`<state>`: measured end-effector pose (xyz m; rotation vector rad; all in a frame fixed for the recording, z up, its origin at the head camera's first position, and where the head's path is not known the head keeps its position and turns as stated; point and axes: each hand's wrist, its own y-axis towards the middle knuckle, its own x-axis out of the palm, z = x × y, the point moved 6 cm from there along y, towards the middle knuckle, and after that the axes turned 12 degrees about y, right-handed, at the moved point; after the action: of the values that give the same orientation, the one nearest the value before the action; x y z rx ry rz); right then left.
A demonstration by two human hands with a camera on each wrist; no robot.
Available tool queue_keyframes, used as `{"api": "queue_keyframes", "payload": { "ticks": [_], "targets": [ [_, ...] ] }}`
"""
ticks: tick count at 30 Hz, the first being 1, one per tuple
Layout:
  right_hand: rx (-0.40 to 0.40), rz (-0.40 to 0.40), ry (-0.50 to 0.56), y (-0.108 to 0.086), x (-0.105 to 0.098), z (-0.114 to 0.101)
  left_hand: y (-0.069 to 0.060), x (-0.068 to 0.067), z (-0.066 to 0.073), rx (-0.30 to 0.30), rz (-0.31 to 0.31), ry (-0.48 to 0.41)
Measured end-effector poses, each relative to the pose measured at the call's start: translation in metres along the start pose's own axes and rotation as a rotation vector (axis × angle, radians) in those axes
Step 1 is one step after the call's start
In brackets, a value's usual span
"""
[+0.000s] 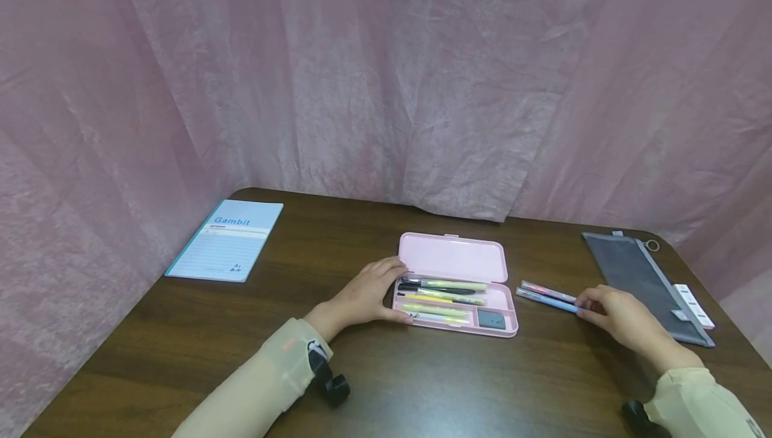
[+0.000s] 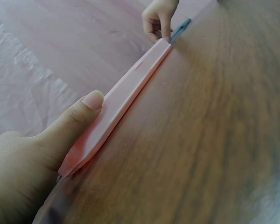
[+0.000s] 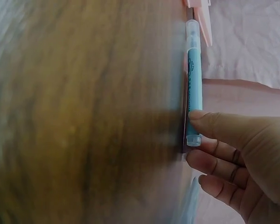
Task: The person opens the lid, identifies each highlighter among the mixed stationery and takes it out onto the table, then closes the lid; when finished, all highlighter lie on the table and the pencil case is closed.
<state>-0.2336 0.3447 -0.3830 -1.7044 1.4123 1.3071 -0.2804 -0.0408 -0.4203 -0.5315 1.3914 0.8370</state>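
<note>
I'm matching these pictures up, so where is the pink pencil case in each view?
Head: the pencil case lies open, right of and below centre.
Left wrist: the pencil case slants from lower left to upper middle.
Right wrist: part of the pencil case shows at the top edge, right of centre.
Shared landmark: the right hand, visible in all three.

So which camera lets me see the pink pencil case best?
The head view: it looks down into the open pink pencil case, showing the pens inside, with the left hand at one end. The left wrist view shows mostly its outer side, beside the thumb. The right wrist view shows only pink bits at the top.
</note>
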Motion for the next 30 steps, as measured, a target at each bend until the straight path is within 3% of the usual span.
{"api": "queue_keyframes", "payload": {
  "ticks": [18,30],
  "targets": [
    [0.020,-0.014,-0.001,-0.0014,0.0005,0.0000,0.0004,-0.0005,0.0001,-0.003,-0.005,-0.004],
    [-0.041,0.026,0.001,-0.0046,-0.0022,-0.0031,0.0006,0.0007,-0.0008,0.001,0.001,-0.003]
  ]
}}
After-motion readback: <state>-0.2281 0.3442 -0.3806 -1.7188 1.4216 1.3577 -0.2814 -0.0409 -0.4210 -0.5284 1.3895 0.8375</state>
